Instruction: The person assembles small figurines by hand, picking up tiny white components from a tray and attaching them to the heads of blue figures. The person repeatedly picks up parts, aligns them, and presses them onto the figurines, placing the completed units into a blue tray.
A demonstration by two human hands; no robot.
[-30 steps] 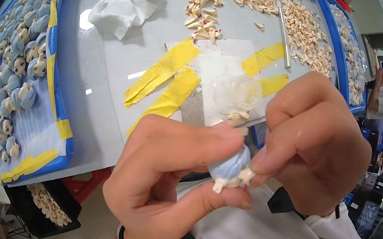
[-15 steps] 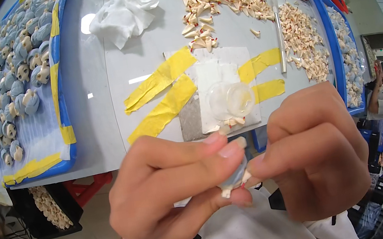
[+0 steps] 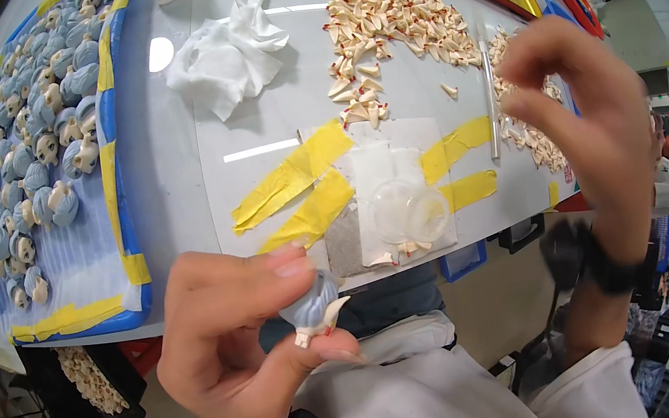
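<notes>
My left hand pinches a small doll head with pale blue hair between thumb and fingers, just in front of the table's near edge. A pointed cream piece with a red mark sits against the head's underside, pointing up and right. My right hand is raised at the right over a loose pile of small cream pointed pieces. Its fingers are curved, with a gap between thumb and forefinger and nothing visible in it. The hand hides part of that pile.
A blue tray of similar doll heads stands at the left. Mid-table, small clear cups rest on a white pad beside yellow tape. Farther back lie red-tipped cream pieces, a white cloth and a metal rod.
My right hand has let go of the doll head and swung up and right to the cream pieces. My left hand has moved left and slightly down with the head.
</notes>
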